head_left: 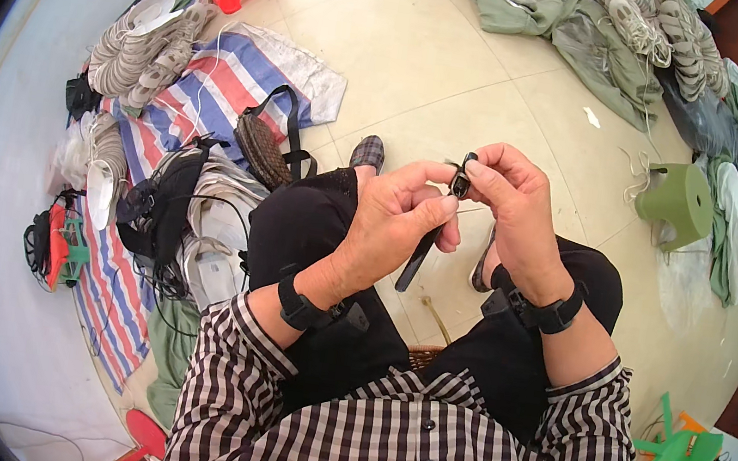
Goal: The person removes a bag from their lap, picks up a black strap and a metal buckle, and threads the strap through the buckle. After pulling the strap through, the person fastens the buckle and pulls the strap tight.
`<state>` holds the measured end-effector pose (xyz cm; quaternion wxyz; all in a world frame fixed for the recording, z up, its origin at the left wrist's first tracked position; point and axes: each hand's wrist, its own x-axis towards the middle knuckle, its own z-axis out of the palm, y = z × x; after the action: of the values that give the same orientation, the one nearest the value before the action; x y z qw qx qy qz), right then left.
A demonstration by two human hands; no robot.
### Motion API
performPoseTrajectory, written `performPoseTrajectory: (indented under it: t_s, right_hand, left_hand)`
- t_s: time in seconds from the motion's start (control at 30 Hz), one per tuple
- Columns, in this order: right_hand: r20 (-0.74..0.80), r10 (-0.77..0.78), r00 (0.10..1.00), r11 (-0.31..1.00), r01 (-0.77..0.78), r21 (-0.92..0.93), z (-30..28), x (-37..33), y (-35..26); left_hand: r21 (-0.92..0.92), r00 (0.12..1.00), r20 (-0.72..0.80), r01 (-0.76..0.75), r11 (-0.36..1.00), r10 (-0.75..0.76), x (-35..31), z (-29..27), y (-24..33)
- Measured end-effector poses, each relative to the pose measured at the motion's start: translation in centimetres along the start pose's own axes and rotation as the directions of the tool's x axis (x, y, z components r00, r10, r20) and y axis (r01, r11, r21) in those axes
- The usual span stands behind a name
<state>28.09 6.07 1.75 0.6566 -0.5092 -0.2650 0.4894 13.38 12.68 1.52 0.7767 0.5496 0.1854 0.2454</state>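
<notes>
"Pale tiled floor [424, 98], nice. So what've you got there?"

"Black buckle-like bit [460, 186], right between my left hand [398, 220] and right hand [521, 209]. Right one's pinching its top end, left one's gripping it lower down. Black strap [418, 260] dangles below the left."

"And around you?"

"Brown woven bag [260, 151] near a striped sheet [240, 74] leftward, green stool [678, 204] off right."

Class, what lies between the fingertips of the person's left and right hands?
A small black piece, held between the left hand and the right hand; the head view shows it.
</notes>
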Motion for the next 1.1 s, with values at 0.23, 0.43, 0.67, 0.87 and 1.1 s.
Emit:
performPoseTrajectory:
  t_s: [0.23, 0.43, 0.67, 0.87, 1.1]
  right_hand:
    - [0.098, -0.138, 0.985, 0.949, 0.160, -0.271, 0.9, -0.7, -0.6]
    - [-0.009, -0.044, 0.999, 0.997, 0.044, -0.064, -0.5, 0.1, -0.3]
    - [0.147, -0.008, 0.989, 1.000, 0.013, -0.029, 0.5, -0.6, -0.4]
    - [0.059, -0.303, 0.951, 0.782, 0.283, -0.555, 1.1, -0.4, 0.1]
    - [0.210, -0.411, 0.887, 0.649, 0.447, -0.616, 0.1, -1.0, 0.7]
  left_hand:
    - [-0.016, 0.997, -0.070, 0.016, 1.000, -0.017, 0.4, -0.4, -0.4]
    - [-0.017, 0.992, -0.113, -0.050, 0.999, 0.048, 0.1, -0.4, 0.1]
    - [0.019, 0.996, -0.089, -0.010, 1.000, 0.012, 0.5, -0.4, 0.1]
    - [0.026, 0.992, -0.047, 0.115, 0.993, -0.114, 1.1, -1.2, -0.4]
    - [-0.025, 0.998, -0.066, -0.003, 1.000, 0.001, 0.6, -0.4, -0.7]
